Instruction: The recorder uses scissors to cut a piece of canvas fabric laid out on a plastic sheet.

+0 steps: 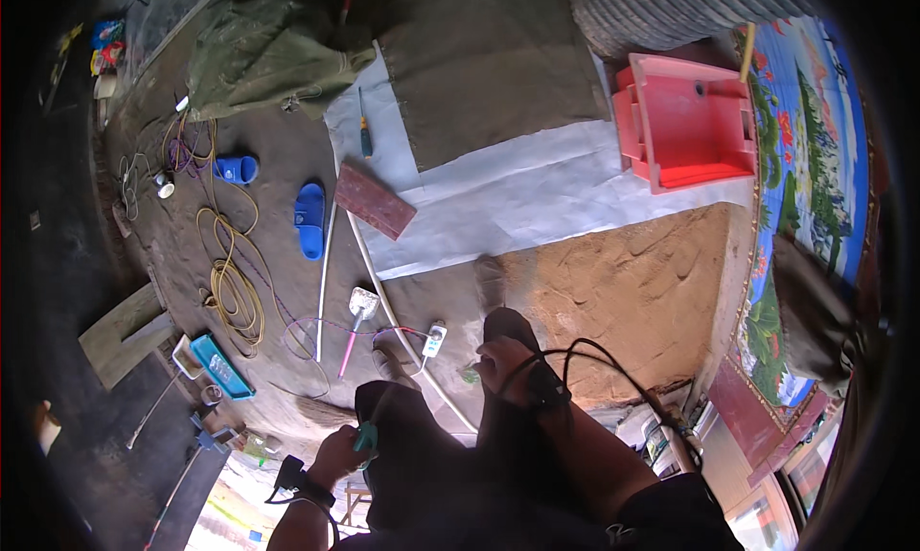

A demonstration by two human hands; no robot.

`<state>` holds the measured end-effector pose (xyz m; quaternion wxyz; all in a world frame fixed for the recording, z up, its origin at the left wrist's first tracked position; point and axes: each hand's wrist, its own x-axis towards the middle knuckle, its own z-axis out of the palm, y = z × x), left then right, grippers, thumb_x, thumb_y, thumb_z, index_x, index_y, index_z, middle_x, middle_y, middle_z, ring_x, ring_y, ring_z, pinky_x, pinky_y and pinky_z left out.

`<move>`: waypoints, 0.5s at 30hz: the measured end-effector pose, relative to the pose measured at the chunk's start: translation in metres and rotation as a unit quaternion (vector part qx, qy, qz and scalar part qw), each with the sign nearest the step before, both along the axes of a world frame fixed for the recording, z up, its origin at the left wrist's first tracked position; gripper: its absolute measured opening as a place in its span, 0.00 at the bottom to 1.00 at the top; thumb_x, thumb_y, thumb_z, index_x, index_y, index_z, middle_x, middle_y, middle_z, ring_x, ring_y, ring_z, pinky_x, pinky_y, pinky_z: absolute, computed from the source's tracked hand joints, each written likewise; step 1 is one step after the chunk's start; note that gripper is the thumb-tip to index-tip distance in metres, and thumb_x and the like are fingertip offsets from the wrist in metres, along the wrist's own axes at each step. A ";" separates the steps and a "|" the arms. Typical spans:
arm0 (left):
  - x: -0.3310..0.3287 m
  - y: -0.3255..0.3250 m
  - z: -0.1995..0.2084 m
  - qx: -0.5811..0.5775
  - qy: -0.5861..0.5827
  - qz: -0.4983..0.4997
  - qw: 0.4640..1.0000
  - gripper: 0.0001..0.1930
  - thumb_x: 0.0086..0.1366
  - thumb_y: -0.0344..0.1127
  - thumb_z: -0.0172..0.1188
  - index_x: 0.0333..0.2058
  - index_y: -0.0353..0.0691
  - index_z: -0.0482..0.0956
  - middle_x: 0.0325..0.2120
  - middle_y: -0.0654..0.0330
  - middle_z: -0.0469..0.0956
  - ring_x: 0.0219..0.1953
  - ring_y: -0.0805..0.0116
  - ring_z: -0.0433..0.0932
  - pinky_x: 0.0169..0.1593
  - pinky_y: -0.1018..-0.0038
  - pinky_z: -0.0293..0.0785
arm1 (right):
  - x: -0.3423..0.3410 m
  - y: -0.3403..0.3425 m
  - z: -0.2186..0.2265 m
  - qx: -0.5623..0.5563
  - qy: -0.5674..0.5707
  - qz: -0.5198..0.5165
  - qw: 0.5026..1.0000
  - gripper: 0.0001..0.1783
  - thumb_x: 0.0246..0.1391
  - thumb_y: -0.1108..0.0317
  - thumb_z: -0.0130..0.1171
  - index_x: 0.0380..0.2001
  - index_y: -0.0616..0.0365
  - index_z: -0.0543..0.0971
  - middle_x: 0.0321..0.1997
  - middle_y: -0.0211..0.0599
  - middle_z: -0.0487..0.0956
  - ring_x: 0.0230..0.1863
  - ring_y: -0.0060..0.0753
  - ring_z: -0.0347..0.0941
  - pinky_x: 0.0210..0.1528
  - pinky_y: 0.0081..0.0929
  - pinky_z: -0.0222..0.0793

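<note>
My left hand [337,455] is closed round a teal-handled tool [365,438], beside my left thigh. The tool's working end is too faint against the dark trousers to name its kind. My right hand [505,367] rests at my right knee with its fingers curled, and whatever may be inside them is hidden. Each wrist wears a strapped black device, and a black cable [599,344] loops away from the right one. Beyond my right knee lies a bed of brown sand [613,302]. A sheet of white material [517,206] lies along the sand's far edge.
A red plastic basin [695,172] stands at the far right. A reddish-brown board [376,201] lies on the sheet near a screwdriver [365,137]. Left are blue slippers [310,222], a coiled yellow hose [235,297], a pink-handled scraper [357,323] and a white power socket [434,339].
</note>
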<state>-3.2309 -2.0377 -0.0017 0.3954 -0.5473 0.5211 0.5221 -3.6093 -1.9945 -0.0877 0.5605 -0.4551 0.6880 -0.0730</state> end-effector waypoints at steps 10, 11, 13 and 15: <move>-0.148 -0.086 0.124 -0.108 0.042 -0.032 0.993 0.20 0.55 0.44 0.61 0.40 0.36 0.71 0.32 0.43 0.78 0.36 0.43 0.78 0.40 0.55 0.74 | -0.121 -0.003 0.177 0.196 -0.024 0.020 0.980 0.20 0.52 0.52 0.58 0.39 0.57 0.79 0.41 0.50 0.78 0.44 0.55 0.74 0.46 0.43 0.71; -0.150 -0.095 0.127 -0.106 0.055 -0.013 0.993 0.20 0.55 0.43 0.61 0.41 0.35 0.71 0.32 0.43 0.78 0.36 0.42 0.78 0.40 0.55 0.74 | -0.124 -0.006 0.182 0.196 -0.025 0.019 0.980 0.20 0.52 0.52 0.58 0.39 0.57 0.79 0.41 0.50 0.78 0.44 0.55 0.74 0.46 0.43 0.71; -0.153 -0.114 0.130 -0.111 0.052 -0.010 0.992 0.20 0.55 0.43 0.61 0.41 0.35 0.70 0.32 0.42 0.78 0.37 0.41 0.78 0.40 0.54 0.73 | -0.127 -0.015 0.188 0.202 -0.046 0.039 0.978 0.21 0.52 0.51 0.58 0.38 0.58 0.80 0.39 0.50 0.79 0.45 0.53 0.75 0.46 0.42 0.71; -0.159 -0.137 0.136 -0.108 0.087 -0.010 0.990 0.21 0.54 0.43 0.61 0.41 0.35 0.70 0.31 0.43 0.78 0.37 0.42 0.78 0.40 0.56 0.73 | -0.127 -0.031 0.198 0.206 -0.050 0.042 0.976 0.21 0.52 0.50 0.58 0.38 0.59 0.80 0.39 0.49 0.79 0.45 0.52 0.75 0.47 0.40 0.71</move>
